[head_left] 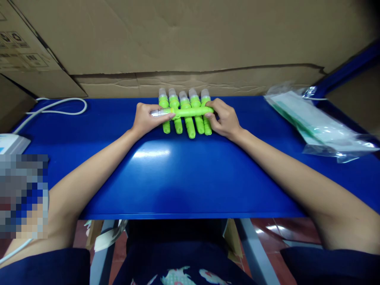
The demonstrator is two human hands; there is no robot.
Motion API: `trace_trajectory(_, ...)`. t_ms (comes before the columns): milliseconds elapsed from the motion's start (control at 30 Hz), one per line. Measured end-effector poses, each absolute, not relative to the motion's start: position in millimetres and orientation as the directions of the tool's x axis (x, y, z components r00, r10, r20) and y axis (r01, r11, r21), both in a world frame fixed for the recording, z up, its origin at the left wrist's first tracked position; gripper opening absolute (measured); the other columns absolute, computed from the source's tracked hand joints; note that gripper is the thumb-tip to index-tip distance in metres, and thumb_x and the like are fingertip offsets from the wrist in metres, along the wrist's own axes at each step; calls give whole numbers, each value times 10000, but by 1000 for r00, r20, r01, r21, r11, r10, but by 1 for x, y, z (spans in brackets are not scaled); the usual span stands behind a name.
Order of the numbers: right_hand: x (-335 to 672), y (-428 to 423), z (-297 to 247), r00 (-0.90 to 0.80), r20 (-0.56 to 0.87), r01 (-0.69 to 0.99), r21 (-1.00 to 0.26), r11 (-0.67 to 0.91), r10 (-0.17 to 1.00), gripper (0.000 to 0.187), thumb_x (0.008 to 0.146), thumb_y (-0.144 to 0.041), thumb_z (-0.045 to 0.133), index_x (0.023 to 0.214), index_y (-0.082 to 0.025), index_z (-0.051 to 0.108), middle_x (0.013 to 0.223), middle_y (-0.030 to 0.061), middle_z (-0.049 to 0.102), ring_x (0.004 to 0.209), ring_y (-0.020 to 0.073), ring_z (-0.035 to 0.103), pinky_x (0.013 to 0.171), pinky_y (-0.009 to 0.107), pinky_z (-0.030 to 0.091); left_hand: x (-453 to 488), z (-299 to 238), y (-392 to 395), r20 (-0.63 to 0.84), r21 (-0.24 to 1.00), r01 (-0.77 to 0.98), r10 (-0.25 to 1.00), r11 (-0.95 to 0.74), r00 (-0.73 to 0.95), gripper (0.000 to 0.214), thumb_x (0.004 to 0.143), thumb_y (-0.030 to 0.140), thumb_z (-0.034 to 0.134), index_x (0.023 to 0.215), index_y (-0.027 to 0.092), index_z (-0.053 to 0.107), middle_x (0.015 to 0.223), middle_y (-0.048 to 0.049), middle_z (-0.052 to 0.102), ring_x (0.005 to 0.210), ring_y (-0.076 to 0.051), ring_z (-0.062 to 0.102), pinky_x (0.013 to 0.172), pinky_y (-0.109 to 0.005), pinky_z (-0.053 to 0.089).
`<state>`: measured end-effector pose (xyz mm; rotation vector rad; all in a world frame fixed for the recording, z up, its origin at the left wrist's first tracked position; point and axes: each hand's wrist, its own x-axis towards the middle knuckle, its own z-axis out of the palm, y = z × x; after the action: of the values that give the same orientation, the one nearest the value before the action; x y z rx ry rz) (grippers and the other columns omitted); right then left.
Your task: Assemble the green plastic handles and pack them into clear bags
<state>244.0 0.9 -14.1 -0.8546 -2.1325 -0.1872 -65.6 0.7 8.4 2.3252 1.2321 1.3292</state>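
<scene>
A lime-green, torch-like stick with a clear end (191,112) is held level in both hands, crosswise over a row of several similar sticks. My left hand (147,119) pinches its clear end between thumb and fingers. At the plain green end, my right hand (224,117) grips it with thumb and fingertips. The row of green sticks (190,128) lies side by side on the blue table, clear ends toward the back. The held stick hides their middles. Whether it touches them I cannot tell.
The blue table (184,178) backs onto a cardboard wall (190,39). On the right lies a clear plastic bag with white and green contents (317,118). A white cable (59,107) loops at the left, near a white device (13,143).
</scene>
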Motion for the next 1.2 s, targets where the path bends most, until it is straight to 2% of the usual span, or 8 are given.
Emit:
trace_trajectory(200,238,-3,-12,-393,780,628,-160,762,488,513,1055,-629,312,989,-222,617,842,77,664,741,226,649,665,363,500,-63,11,-1,621,571,535,754,-623,216,668,689,858,715,743,191,711,524,8,573,525,-134,543,582,-297,427)
trace_trajectory(400,234,-5,-12,-315,776,651,-242,719,547,542,1027,-694,349,1044,-231,629,853,69,684,712,228,644,678,376,516,-67,11,4,545,721,392,817,-572,190,727,829,914,468,1027,236,639,559,22,573,455,-125,563,528,-277,426)
trace_trajectory(533,236,-3,-15,-268,781,664,-275,696,564,597,1016,-740,326,1067,-233,636,834,63,687,713,234,652,709,392,533,-69,12,2,535,706,392,807,-589,249,712,819,908,494,1062,249,615,611,11,605,501,-143,610,542,-280,448)
trace_trajectory(767,241,4,-20,-213,793,687,-294,664,571,608,1032,-723,315,1107,-225,656,745,35,665,645,213,640,688,363,529,-68,14,-2,560,649,443,782,-619,273,683,671,799,785,1012,225,641,754,-25,648,654,-175,646,611,-302,468)
trace_trajectory(900,242,6,-21,-199,790,684,-312,659,580,593,1038,-714,314,1117,-232,650,749,33,670,645,211,650,669,348,526,-65,16,-2,609,617,440,750,-652,258,711,630,818,795,974,214,646,900,-61,691,748,-187,667,659,-315,507)
trace_trajectory(1000,242,5,-19,-218,787,685,-298,664,578,581,1049,-699,292,1103,-233,635,769,37,688,657,208,656,644,336,521,-65,14,2,605,669,374,763,-642,227,735,645,842,769,993,207,641,906,-71,703,749,-183,675,649,-308,525)
trace_trajectory(1100,239,1,-16,-308,780,691,-211,692,545,602,1055,-687,260,1085,-214,631,827,71,715,721,223,686,667,346,536,-68,9,13,530,767,277,815,-579,235,710,694,855,723,962,206,620,790,-51,682,638,-152,647,586,-294,509)
trace_trajectory(1200,234,-7,-11,-482,749,639,-55,767,455,644,1044,-708,251,1070,-192,635,869,109,727,765,235,705,700,356,551,-71,5,25,474,849,150,855,-507,209,613,750,808,712,795,211,579,644,-13,613,530,-112,569,511,-269,454)
